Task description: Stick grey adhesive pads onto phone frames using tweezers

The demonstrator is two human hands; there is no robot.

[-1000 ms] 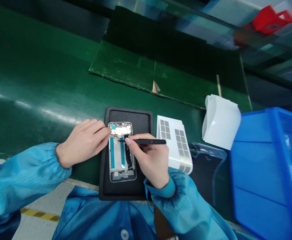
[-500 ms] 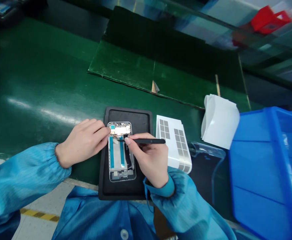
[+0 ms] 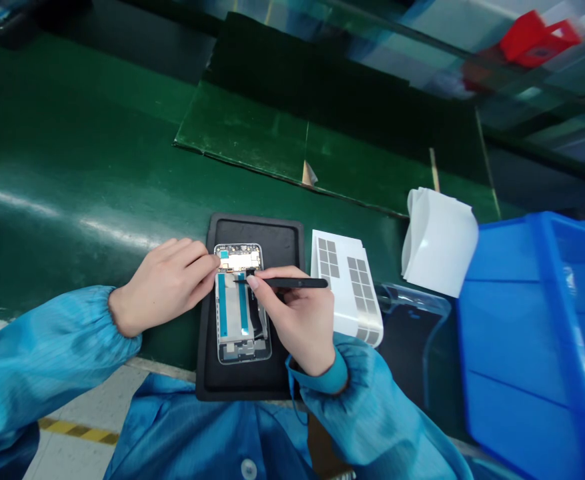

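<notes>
An opened smartphone [image 3: 233, 313] lies on a black tray [image 3: 285, 373]; its circuit board [image 3: 245, 259] shows at the top and blue strips run down the pale area below. My left hand [image 3: 169, 283] is closed at the phone's upper left edge, its fingertips pinching there beside the board. Black tweezers [image 3: 297, 283] are gripped in my right hand [image 3: 305, 317], held nearly level. Their thin tip points left, over the pale area just below the board. Whether the tip touches a part is too small to tell.
Right of the tray lies a white sheet with grey squares [image 3: 339, 283]. Beyond it are a clear plastic bag [image 3: 412, 300], folded white sheets [image 3: 439, 240] and a large blue bin [image 3: 515, 347]. A green board [image 3: 252, 137] lies across the back of the green bench [image 3: 72, 153].
The view has shifted very slightly. A person's hand at the far upper left edge has gone out of sight. Both my hands, the tweezers and the phone stay nearly the same.
</notes>
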